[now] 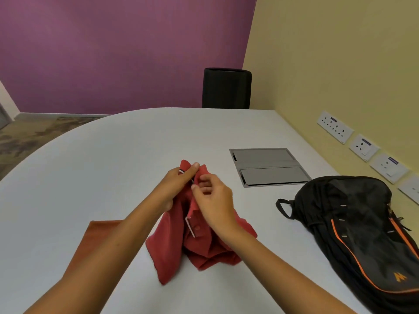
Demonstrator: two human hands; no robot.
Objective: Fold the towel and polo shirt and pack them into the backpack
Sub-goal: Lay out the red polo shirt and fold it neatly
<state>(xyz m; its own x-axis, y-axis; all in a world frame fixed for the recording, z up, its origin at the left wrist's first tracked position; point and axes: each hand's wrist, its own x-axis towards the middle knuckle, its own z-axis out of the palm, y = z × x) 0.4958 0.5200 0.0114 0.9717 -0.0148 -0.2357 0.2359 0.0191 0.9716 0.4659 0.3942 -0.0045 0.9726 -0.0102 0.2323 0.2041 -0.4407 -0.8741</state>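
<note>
polo shirt (pixel 172 243), red, bunched and lifted at its collar end above the white table (pixel 90 168); lower folds rest on the tabletop near the middle. left hand (pixel 179 184) grips the collar edge, thumb and fingers curled round the fabric. right hand (pixel 215 200) pinches the other collar side just beside it, fingers curled; button placket with white edging hangs below the right hand. towel (pixel 90 241), orange-brown, lies flat on the table under the left forearm, partly hidden. backpack (pixel 353 225), black with orange trim, lies on its side on the table to the right, well apart from the shirt. grey cable hatch (pixel 269 166) set in the table between shirt and wall sockets (pixel 362 146). black chair back (pixel 226 88) at the far table edge.
</note>
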